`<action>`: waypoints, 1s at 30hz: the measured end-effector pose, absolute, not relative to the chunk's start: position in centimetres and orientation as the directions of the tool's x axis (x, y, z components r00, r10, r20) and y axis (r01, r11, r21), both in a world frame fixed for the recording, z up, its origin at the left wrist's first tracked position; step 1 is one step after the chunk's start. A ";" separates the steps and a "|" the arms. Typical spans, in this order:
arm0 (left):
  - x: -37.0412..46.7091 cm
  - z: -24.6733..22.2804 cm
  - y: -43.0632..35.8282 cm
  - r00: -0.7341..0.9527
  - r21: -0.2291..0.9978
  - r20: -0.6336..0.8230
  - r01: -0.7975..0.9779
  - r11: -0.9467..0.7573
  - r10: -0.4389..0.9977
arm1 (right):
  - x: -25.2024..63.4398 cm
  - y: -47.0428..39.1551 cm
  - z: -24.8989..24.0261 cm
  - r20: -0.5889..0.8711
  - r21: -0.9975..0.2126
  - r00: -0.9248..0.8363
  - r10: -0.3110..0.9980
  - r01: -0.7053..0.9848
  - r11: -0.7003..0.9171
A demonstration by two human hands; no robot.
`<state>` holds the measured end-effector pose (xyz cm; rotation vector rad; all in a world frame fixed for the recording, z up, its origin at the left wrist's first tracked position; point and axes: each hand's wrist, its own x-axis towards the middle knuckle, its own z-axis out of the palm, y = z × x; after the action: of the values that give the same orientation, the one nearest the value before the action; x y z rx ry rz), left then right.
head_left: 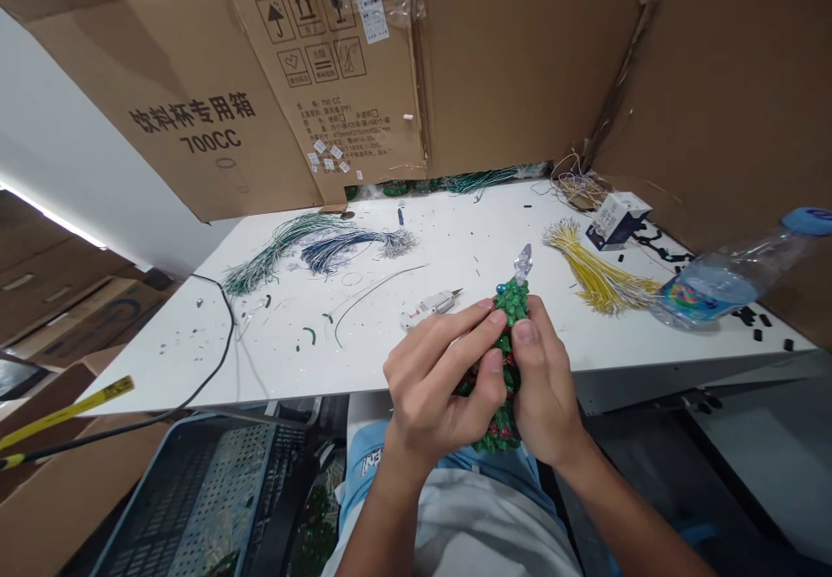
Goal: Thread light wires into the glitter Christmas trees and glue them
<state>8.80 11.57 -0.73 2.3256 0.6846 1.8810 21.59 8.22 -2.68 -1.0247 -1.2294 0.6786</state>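
Note:
Between my hands, over the front edge of the table, is a small green Christmas tree ornament (pixel 512 301) with red trim and a clear pointed topper (pixel 523 263). My left hand (pixel 448 373) is closed, its fingertips pressed on the tree's left side near the upper part. Wrapped round the right side is my right hand (pixel 544 378), its thumb on the front of the tree. A blue bead-like spot shows just below the topper. Just beyond my left fingers lies a white and silver tool with a pointed metal tip (pixel 434 307).
Green wires (pixel 276 252), blue wires (pixel 347 246) and yellow wires (pixel 594 272) lie bundled on the white table (pixel 370 378). A water bottle (pixel 721 282) and small box (pixel 617 217) stand right. Cardboard (pixel 273 83) walls the back. A blue crate (pixel 195 490) sits below left.

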 end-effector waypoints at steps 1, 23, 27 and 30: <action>8.8 -0.7 11.6 0.152 0.330 0.911 0.290 -0.898 0.384 | 21.6 8.2 -2.6 0.429 -0.903 0.240 0.871 0.111 0.414; 7.8 -0.1 11.4 0.230 0.539 0.786 0.201 -0.818 0.574 | 22.0 9.0 -2.7 0.333 -0.939 0.343 0.879 0.030 0.344; 7.9 -0.1 11.3 0.231 0.501 0.799 0.253 -0.828 0.555 | 21.9 9.1 -2.7 0.337 -0.936 0.318 0.886 0.009 0.353; 7.9 -0.1 11.3 0.229 0.473 0.807 0.300 -0.828 0.544 | 21.9 9.1 -2.8 0.346 -0.934 0.301 0.889 0.018 0.357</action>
<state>7.91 11.28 -0.06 2.2821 0.8001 1.6417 21.88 9.14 -2.81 -1.0442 -1.1108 0.7446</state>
